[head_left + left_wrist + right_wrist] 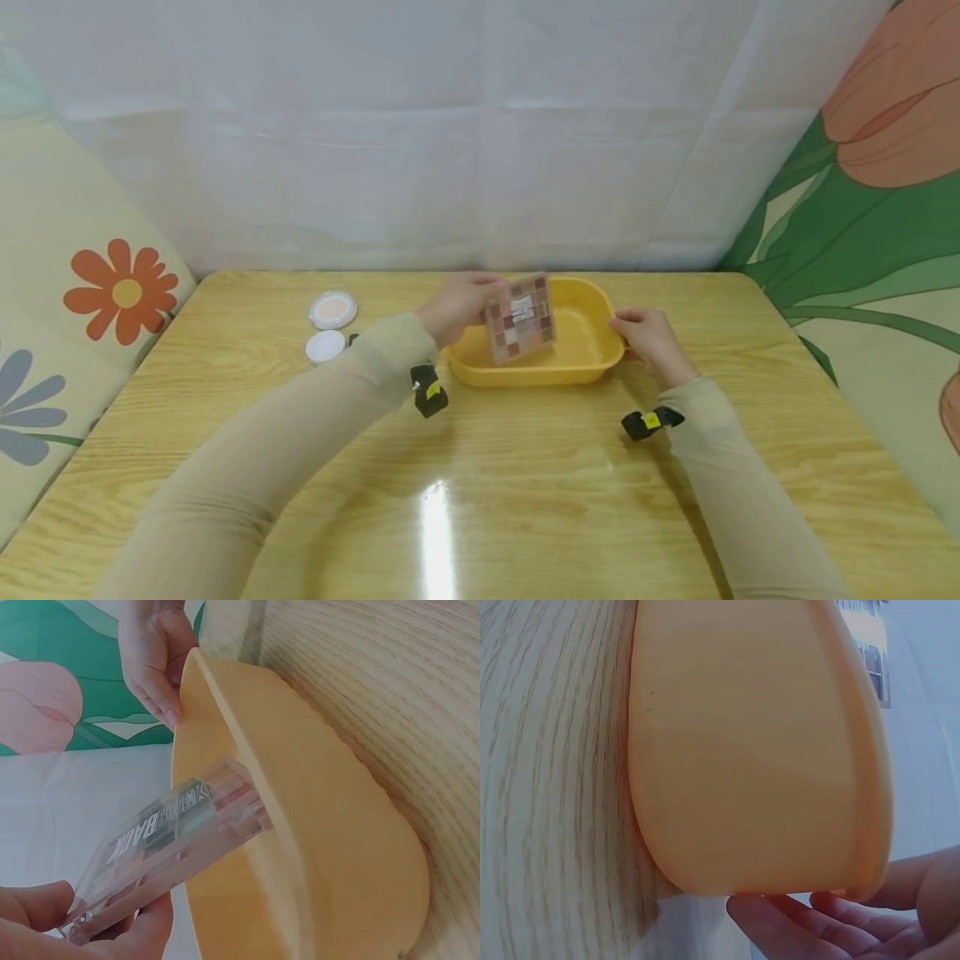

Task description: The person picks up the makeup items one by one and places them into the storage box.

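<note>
My left hand (463, 307) pinches an eyeshadow palette (521, 318) by one edge, thumb on one face and fingers on the other. The clear-lidded palette has a grid of brown and pink squares and pale lettering. It tilts over the yellow plastic basin (536, 377); in the left wrist view its far end reaches past the basin's rim. At the basin's right end, my right hand (651, 340) grips the rim, its thumb at the edge and its fingers against the outer wall (757, 765). Most of the basin's inside left of the palette is hidden.
Left of the basin on the wooden table (525, 483) lie a round compact (333, 309) with a peach centre and a white round disc (326, 346). A small dark thing (353, 339) is partly hidden by the left sleeve. A white cloth hangs behind the table.
</note>
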A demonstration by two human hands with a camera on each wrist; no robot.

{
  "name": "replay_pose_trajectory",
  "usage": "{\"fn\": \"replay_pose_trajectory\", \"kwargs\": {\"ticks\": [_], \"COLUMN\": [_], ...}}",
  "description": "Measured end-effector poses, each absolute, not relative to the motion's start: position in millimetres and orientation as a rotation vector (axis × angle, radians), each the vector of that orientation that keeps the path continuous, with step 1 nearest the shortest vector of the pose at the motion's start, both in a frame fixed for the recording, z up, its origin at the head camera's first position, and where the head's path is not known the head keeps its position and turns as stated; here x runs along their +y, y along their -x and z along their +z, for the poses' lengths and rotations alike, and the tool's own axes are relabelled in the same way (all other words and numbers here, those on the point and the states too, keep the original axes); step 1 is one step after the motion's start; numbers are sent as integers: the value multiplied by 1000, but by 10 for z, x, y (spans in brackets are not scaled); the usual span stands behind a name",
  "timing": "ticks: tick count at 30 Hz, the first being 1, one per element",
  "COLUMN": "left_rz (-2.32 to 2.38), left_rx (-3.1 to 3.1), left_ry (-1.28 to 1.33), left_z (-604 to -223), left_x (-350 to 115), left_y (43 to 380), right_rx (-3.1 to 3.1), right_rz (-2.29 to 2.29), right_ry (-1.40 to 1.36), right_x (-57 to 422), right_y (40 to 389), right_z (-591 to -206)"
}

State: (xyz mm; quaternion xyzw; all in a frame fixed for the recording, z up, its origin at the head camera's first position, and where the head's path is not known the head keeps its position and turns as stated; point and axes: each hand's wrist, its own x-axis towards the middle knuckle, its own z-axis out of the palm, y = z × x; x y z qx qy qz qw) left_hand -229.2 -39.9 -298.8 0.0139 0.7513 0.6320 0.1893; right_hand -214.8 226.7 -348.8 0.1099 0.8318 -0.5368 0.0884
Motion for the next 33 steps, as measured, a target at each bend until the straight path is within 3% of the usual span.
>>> {"fn": "replay_pose_trajectory", "kwargs": {"ticks": [33], "left_rz": [1789], "left_rx": [2077], "left_ry": [34], "left_z": [-3030], "left_x": [-163], "left_y": [2306], "right_rx": [2473], "right_rz": [-1582], "right_ry": [-312], "right_x": [2268], "right_y": [2133], "right_z": [-3471]}}
